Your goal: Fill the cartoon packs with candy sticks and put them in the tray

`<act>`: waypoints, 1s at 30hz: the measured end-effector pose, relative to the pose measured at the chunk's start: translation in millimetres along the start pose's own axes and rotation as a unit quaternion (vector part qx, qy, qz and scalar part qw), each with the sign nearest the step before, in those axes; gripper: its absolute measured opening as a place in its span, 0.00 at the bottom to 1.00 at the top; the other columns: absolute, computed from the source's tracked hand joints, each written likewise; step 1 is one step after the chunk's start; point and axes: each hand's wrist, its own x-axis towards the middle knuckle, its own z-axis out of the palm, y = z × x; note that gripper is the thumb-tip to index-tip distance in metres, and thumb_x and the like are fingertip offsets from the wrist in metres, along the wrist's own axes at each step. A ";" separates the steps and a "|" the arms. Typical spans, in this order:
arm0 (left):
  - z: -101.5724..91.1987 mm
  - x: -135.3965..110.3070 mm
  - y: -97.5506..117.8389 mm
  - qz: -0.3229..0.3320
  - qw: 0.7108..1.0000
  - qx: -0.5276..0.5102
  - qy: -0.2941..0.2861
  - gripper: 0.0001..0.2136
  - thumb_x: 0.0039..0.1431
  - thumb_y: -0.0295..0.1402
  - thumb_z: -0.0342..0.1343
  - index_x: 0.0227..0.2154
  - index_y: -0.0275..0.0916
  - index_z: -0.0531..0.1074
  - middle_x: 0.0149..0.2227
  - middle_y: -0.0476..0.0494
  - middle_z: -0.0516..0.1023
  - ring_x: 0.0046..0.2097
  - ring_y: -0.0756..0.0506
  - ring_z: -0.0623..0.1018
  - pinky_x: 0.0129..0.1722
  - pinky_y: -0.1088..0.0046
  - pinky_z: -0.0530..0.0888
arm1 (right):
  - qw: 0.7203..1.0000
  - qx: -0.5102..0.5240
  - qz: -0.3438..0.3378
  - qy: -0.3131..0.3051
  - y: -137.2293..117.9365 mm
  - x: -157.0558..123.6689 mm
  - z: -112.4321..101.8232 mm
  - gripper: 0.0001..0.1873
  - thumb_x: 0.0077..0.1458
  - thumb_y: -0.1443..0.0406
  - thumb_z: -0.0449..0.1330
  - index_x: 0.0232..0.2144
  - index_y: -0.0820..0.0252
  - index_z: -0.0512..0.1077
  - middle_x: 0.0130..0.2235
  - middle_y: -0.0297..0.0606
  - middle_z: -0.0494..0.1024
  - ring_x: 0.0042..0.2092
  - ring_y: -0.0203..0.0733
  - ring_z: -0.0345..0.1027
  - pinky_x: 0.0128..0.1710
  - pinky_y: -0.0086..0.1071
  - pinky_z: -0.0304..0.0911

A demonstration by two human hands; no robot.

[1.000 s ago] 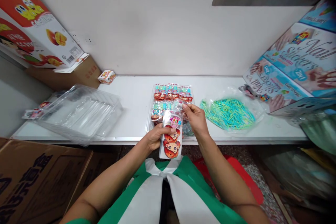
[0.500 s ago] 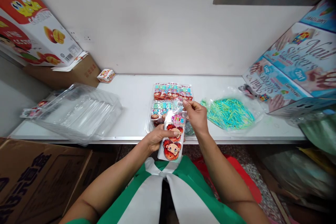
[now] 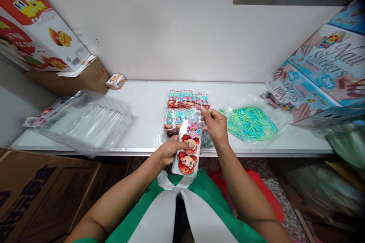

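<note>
My left hand grips a small clear packet with red cartoon monkey faces, held upright at the table's front edge. My right hand pinches the packet's top right corner, fingers closed on it. Just behind the hands a clear tray holds rows of the same monkey packets. My green and white apron fills the bottom of the view.
A stack of clear plastic trays lies at the left of the white table. A bag of blue-green sticks sits to the right. Nail sticker boxes stand far right, cartons far left, a small box at the wall.
The packet has tilted slightly and risen a little in my hands. My right hand's pinch has shifted up and right by a small amount.
</note>
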 end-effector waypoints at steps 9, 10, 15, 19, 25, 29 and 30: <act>0.1 -2.6 -3.5 0.027 0.999 0.025 0.005 0.19 0.40 0.30 0.68 0.37 0.30 0.74 0.33 0.36 0.79 0.32 0.45 0.78 0.39 0.68 0.73 | 0.998 -0.026 0.018 -0.063 2.5 -6.0 -5.7 0.16 0.45 0.55 0.64 0.19 0.61 0.67 0.18 0.27 0.64 0.21 0.29 0.54 0.18 0.24 0.49; 0.7 -3.5 -3.0 0.028 0.999 0.026 0.001 0.20 0.39 0.30 0.68 0.38 0.30 0.74 0.34 0.36 0.79 0.33 0.45 0.77 0.38 0.68 0.73 | 0.999 -0.033 0.007 -0.027 2.4 -5.6 -5.6 0.16 0.46 0.55 0.63 0.20 0.61 0.67 0.19 0.27 0.65 0.21 0.30 0.55 0.18 0.24 0.50; -0.4 -7.6 -4.5 0.015 0.999 0.038 0.002 0.19 0.38 0.28 0.68 0.36 0.30 0.74 0.33 0.36 0.79 0.32 0.44 0.77 0.37 0.68 0.73 | 0.996 -0.018 -0.051 0.069 -5.9 5.0 -9.0 0.13 0.48 0.56 0.62 0.24 0.61 0.71 0.21 0.29 0.68 0.23 0.30 0.58 0.21 0.25 0.56; -7.3 -7.7 -11.2 0.012 1.000 -0.005 0.028 0.16 0.41 0.29 0.67 0.35 0.30 0.73 0.34 0.35 0.79 0.33 0.43 0.78 0.37 0.67 0.74 | 0.984 0.018 -0.086 0.157 -11.7 19.2 -20.4 0.14 0.48 0.55 0.61 0.27 0.61 0.71 0.23 0.29 0.70 0.23 0.30 0.60 0.23 0.25 0.58; -13.9 -13.0 7.9 0.106 0.993 -0.029 0.031 0.17 0.46 0.28 0.62 0.41 0.33 0.73 0.40 0.36 0.78 0.40 0.41 0.78 0.43 0.65 0.73 | 0.989 -0.028 -0.077 0.126 -23.5 23.4 -35.1 0.15 0.47 0.54 0.62 0.23 0.61 0.71 0.21 0.30 0.70 0.22 0.30 0.59 0.22 0.27 0.56; -6.0 -19.7 30.4 0.168 0.985 0.025 -0.025 0.21 0.42 0.27 0.63 0.44 0.34 0.73 0.46 0.36 0.76 0.43 0.40 0.77 0.47 0.64 0.70 | 0.993 -0.064 -0.074 0.068 -36.4 20.0 -31.5 0.15 0.47 0.53 0.62 0.22 0.60 0.71 0.21 0.30 0.69 0.23 0.32 0.59 0.22 0.27 0.55; -2.4 -20.0 32.7 0.167 0.985 0.042 -0.033 0.21 0.42 0.27 0.64 0.43 0.33 0.74 0.45 0.36 0.76 0.43 0.39 0.77 0.47 0.64 0.70 | 0.994 -0.060 -0.072 0.054 -39.2 18.8 -29.1 0.15 0.46 0.53 0.62 0.22 0.60 0.71 0.21 0.30 0.69 0.23 0.32 0.59 0.22 0.27 0.55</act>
